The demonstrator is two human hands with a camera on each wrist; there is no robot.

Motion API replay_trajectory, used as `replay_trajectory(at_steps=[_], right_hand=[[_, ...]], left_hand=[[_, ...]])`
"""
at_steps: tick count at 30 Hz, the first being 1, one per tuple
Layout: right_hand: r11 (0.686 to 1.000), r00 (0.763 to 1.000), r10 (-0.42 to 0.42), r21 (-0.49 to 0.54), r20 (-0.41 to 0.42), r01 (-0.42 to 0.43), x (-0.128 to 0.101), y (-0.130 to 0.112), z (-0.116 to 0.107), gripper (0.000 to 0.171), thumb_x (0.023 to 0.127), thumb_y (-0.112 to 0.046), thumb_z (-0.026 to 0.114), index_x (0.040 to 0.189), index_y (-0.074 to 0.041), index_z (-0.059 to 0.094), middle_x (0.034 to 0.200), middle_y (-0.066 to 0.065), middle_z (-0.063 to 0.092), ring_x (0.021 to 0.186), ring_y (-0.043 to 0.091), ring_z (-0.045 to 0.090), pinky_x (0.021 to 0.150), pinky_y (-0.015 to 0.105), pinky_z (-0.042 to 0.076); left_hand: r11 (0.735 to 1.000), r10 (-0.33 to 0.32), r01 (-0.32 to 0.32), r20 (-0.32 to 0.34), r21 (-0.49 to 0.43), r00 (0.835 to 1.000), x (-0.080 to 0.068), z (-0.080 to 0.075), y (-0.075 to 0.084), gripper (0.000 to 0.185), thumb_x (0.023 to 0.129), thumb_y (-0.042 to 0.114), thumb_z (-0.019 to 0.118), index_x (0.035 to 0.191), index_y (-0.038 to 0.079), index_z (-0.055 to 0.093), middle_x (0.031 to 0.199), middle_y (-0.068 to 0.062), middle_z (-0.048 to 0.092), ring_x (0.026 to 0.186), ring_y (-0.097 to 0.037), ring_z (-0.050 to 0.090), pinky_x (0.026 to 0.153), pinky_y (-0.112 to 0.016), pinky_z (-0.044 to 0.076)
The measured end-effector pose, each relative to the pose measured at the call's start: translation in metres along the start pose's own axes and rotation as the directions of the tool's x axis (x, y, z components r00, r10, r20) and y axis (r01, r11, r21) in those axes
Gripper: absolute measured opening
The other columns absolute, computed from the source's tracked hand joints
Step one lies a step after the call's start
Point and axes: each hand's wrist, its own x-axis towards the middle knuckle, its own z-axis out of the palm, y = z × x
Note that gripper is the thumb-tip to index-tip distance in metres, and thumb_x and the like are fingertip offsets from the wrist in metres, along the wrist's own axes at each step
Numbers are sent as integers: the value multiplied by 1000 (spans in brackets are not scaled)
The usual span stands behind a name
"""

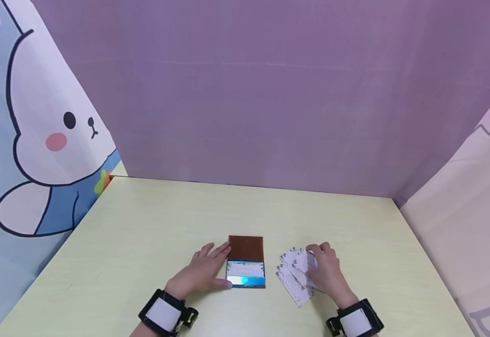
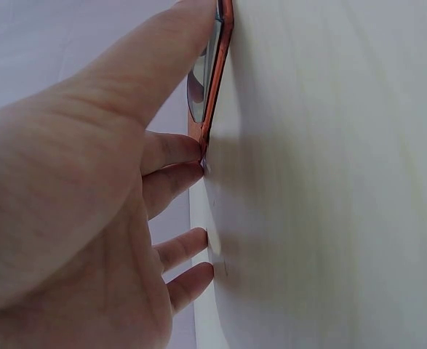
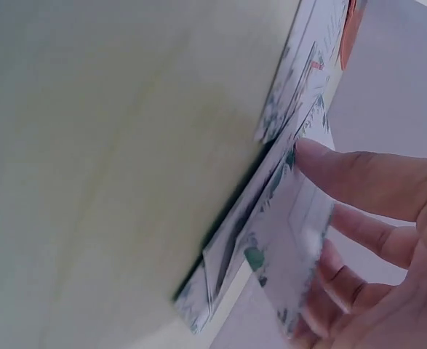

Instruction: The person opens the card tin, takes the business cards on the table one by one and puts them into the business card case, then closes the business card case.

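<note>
Head view: open brown leather card case (image 1: 246, 262), left hand (image 1: 204, 271) flat-fingered against its left edge; right hand (image 1: 326, 271) pinches one white leaf-printed card (image 1: 305, 264) just right of the case.

Pale yellow-green bench (image 1: 152, 220), smooth and evenly lit, faint wood grain. Behind it, plain purple backdrop cloth (image 1: 270, 93) with soft creases. On the left, hanging cloth (image 1: 0, 117) in light blue printed with white cartoon rabbit, pink cheek, blue overalls. On the right, pale pink cloth panel (image 1: 468, 224) slanting down past bench edge.
</note>
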Motion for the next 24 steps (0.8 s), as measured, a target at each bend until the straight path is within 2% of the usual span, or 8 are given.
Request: replay_trajectory(at_steps=[2,4,7,10,12,15,20,24], right_hand=[[996,999,2,88,45,-6,-1,-25,-25,77,58,-20,85,127,-20,51,111,8,47,96,23,43,72,28,44],[995,1000,-24,100,17,23,-2,-58,-52,65,64,-10,81,122,-23,54,105,2,48,93,17,44,69,23,44],[996,999,10,89,44,-14,-4,-114,-100,54,70,6,69,116,-19,58,104,1,58,92,17,53,70,31,50],[996,1000,-4,88,6,3,-6,-167,-145,42,74,12,58,107,-12,61,96,2,63,83,13,56,66,26,50],[995,1000,-6,99,-10,7,-6,-180,-158,38,77,13,55,105,-11,62,92,2,64,78,11,55,63,24,49],[991,998,-38,126,-42,43,-1,-162,-144,41,79,11,56,105,-20,62,92,-3,63,77,7,54,62,22,49],[955,986,-137,251,-90,156,17,-78,-69,44,84,0,58,114,-32,58,101,-7,62,84,6,54,63,19,48],[940,985,-162,293,-66,174,28,-57,-37,41,87,-6,58,119,-31,55,103,-6,61,85,9,54,61,21,48]], left_hand=[[1000,-1,1,3,3,1000,0,-4,2,116,52,88,47,146,37,0,153,17,-7,139,-22,-21,98,-71,15],[1000,-1,1,4,5,1000,0,-6,3,116,52,88,47,145,37,0,153,18,-7,139,-22,-20,98,-70,16],[1000,-3,3,6,7,1000,0,-8,5,116,52,88,47,145,38,0,153,18,-7,139,-21,-20,98,-70,17],[1000,-3,3,9,9,1000,0,-7,6,116,52,88,46,145,38,0,153,18,-7,139,-21,-21,97,-71,17],[1000,-4,4,8,8,1000,0,-6,6,115,52,89,45,145,38,0,153,18,-7,139,-21,-21,97,-71,17],[1000,-5,5,6,3,1000,1,-6,6,116,52,89,46,145,38,0,153,18,-7,139,-21,-21,98,-70,17],[1000,-8,8,2,-4,1000,0,-7,6,116,52,89,46,145,38,1,153,19,-7,139,-21,-19,98,-70,17],[1000,-5,5,-6,-5,1000,0,-2,4,116,52,88,47,145,38,1,153,18,-6,139,-22,-20,97,-71,16]])
